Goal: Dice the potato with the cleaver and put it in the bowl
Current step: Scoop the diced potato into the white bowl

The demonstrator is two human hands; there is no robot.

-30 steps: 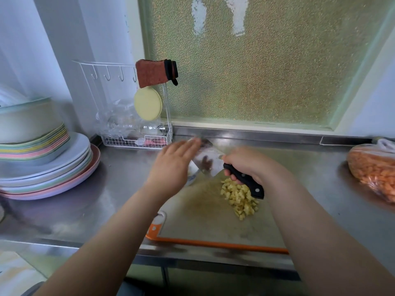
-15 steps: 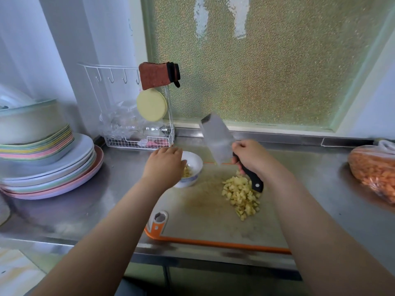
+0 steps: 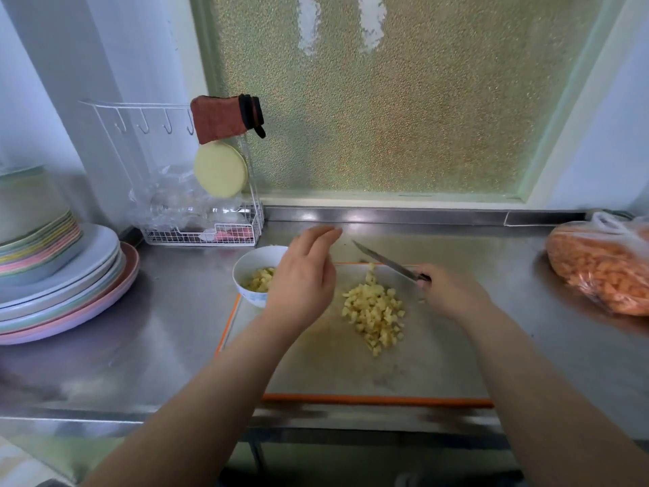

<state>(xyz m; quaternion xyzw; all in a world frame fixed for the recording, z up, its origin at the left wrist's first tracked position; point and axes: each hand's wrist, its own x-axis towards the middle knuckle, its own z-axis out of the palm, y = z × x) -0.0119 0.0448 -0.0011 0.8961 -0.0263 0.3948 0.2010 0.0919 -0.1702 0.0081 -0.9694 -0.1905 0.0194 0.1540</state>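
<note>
The board [image 3: 351, 367] lies on the steel counter [image 3: 168, 346], and everything here is placed from it. Near its middle sits a heap of potato dice [image 3: 374, 312]. The bowl [image 3: 254, 272] stands at the board's far left corner, its base overlapping the orange rim, with some dice already inside.

The left hand [image 3: 302, 275] hovers above the board's far left part, just right of the bowl and partly in front of it. Its forearm reaches in from the near left, the wrist bent so the fingers [image 3: 323, 235] point away and slightly right; they are loosely spread and hold nothing.

The right hand [image 3: 449, 293] is over the board's far right part, back of the hand up, fingers wrapped tight round the handle of the cleaver [image 3: 384, 260]. The blade shows edge-on, slanting away and left past the board's far edge. Whether its edge touches the board cannot be told.
</note>
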